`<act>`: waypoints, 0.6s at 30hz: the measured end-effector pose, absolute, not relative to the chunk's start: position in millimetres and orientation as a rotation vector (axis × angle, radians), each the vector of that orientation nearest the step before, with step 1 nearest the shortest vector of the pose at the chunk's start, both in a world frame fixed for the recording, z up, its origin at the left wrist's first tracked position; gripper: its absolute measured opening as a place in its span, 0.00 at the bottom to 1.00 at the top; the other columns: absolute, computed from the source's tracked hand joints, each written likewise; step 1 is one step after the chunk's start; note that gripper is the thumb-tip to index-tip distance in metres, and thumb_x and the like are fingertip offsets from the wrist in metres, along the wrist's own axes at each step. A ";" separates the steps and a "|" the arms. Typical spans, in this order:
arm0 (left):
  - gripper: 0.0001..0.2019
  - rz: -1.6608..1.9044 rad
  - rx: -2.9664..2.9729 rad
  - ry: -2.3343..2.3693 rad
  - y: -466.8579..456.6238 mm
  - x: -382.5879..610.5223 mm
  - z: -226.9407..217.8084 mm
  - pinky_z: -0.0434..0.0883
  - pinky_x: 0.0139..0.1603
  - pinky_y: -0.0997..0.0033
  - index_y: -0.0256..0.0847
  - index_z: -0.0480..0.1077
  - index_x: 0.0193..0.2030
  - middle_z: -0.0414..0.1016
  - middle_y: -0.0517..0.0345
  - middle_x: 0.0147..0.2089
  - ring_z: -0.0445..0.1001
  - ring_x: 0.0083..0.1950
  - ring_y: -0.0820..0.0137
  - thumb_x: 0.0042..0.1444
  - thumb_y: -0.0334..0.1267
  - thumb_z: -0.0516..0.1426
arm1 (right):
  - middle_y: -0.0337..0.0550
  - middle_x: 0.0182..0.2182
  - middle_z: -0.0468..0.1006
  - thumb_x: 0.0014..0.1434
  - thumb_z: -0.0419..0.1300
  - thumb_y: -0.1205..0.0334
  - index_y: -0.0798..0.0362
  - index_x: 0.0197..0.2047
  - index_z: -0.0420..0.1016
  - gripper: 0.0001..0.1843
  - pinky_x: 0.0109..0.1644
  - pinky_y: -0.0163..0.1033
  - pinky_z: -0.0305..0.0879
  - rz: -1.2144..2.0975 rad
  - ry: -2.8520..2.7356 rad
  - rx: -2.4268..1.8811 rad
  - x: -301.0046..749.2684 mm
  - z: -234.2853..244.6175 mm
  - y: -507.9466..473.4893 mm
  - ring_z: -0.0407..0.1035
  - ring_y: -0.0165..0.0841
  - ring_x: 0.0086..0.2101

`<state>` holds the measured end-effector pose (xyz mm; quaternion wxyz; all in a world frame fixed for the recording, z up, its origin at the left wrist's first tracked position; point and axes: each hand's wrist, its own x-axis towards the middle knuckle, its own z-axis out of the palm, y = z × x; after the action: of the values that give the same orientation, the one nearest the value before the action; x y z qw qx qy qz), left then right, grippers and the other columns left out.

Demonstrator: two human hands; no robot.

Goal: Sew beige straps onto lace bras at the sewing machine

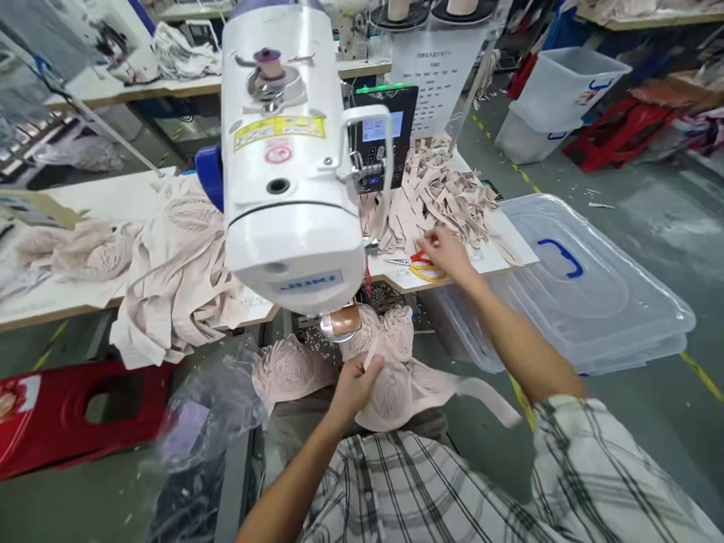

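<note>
My left hand (355, 388) is closed on a pale pink bra (390, 392), pinching a narrow strap at its upper edge. The bra lies over my lap, its band trailing to the right, with more lace cups beside it under the machine head. At the table's front edge my right hand (446, 253) has its fingertips pinched at the near side of a pile of beige fabric strips (452, 192), seemingly on one strip. Just below these fingers lie small scissors (428, 268) with red and yellow handles. A white sewing machine (291, 234) stands between both hands.
Left of the machine, beige bra pieces (175, 264) hang over the table edge. A lidded clear plastic box (611, 286) is at the right. A red stool (73, 415) and a plastic bag (209, 422) are at lower left. A control panel (388, 136) stands behind the machine.
</note>
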<state>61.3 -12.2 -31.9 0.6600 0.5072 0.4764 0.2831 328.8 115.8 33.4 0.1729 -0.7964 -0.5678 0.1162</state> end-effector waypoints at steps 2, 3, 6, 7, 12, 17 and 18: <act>0.30 0.611 1.222 1.097 -18.2 61.4 -27.8 0.56 0.29 0.73 0.40 0.58 0.21 0.56 0.64 0.21 0.55 0.27 0.74 0.52 0.68 0.57 | 0.55 0.43 0.81 0.62 0.58 0.52 0.54 0.41 0.75 0.14 0.41 0.41 0.62 0.280 -1.571 -2.313 329.3 26.5 152.5 0.72 0.44 0.42; 0.31 0.608 1.252 1.109 -20.8 61.2 -25.2 0.54 0.28 0.73 0.40 0.56 0.20 0.54 0.65 0.21 0.53 0.26 0.75 0.53 0.68 0.56 | 0.56 0.43 0.81 0.61 0.59 0.53 0.55 0.42 0.75 0.14 0.40 0.41 0.62 0.281 -1.572 -2.322 329.3 24.3 164.4 0.72 0.46 0.43; 0.30 0.629 1.313 1.148 -24.7 59.6 -16.0 0.51 0.28 0.73 0.41 0.54 0.21 0.51 0.64 0.22 0.52 0.27 0.75 0.55 0.66 0.54 | 0.56 0.44 0.81 0.61 0.57 0.59 0.55 0.50 0.74 0.16 0.42 0.42 0.60 0.245 -1.594 -2.331 330.3 19.3 176.4 0.72 0.48 0.45; 0.29 0.638 1.341 1.155 -24.8 59.1 -12.8 0.51 0.28 0.73 0.41 0.53 0.21 0.51 0.64 0.22 0.52 0.27 0.75 0.57 0.64 0.54 | 0.56 0.45 0.81 0.62 0.55 0.61 0.55 0.53 0.72 0.17 0.43 0.43 0.60 0.220 -1.602 -2.329 331.3 17.8 175.1 0.72 0.48 0.46; 0.25 0.628 1.543 1.068 -21.8 64.1 -0.2 0.50 0.27 0.72 0.42 0.48 0.22 0.49 0.65 0.22 0.51 0.24 0.76 0.62 0.55 0.51 | 0.56 0.50 0.78 0.64 0.54 0.55 0.54 0.48 0.75 0.15 0.44 0.43 0.62 0.120 -1.626 -2.257 332.2 14.9 171.3 0.71 0.47 0.47; 0.23 0.609 1.589 1.004 -23.2 73.6 5.3 0.50 0.27 0.72 0.42 0.49 0.22 0.49 0.65 0.22 0.51 0.25 0.75 0.63 0.51 0.51 | 0.52 0.43 0.80 0.65 0.55 0.49 0.53 0.41 0.74 0.16 0.42 0.41 0.63 0.327 -1.450 -2.287 319.4 23.2 200.1 0.72 0.43 0.43; 0.23 0.609 1.597 0.997 -24.0 73.9 5.6 0.51 0.27 0.72 0.42 0.49 0.22 0.50 0.65 0.22 0.52 0.25 0.75 0.63 0.50 0.51 | 0.51 0.42 0.80 0.63 0.57 0.52 0.52 0.40 0.74 0.12 0.42 0.41 0.64 0.354 -1.437 -2.305 317.2 25.3 207.0 0.72 0.42 0.43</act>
<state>73.9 -24.0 5.6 0.5491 0.6746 0.4210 0.2570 317.2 207.0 25.3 0.1997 -0.8246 -0.5139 0.1267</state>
